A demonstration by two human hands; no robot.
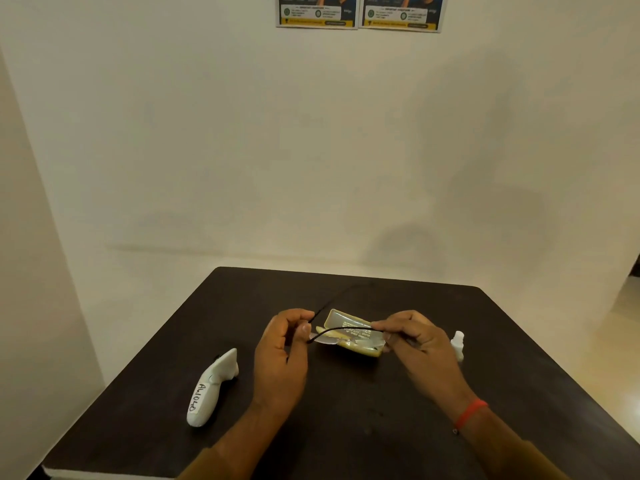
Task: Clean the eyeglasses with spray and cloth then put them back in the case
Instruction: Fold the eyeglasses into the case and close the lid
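Thin black-framed eyeglasses (337, 330) hang between both hands, just above an open yellowish case (349, 332) lying on the dark table (346, 403). My left hand (282, 355) pinches the left end of the frame near the hinge, where one temple arm sticks out toward the far side. My right hand (417, 344) grips the other end, with the second temple arm folded across the front. A small white spray bottle (458, 344) stands just right of my right hand. I see no cloth as a separate item; it may be inside the case.
A white handheld controller (212, 388) marked with handwritten letters lies at the left of the table. The table's far edge meets a pale floor and wall. Two posters (358, 12) hang high on the wall.
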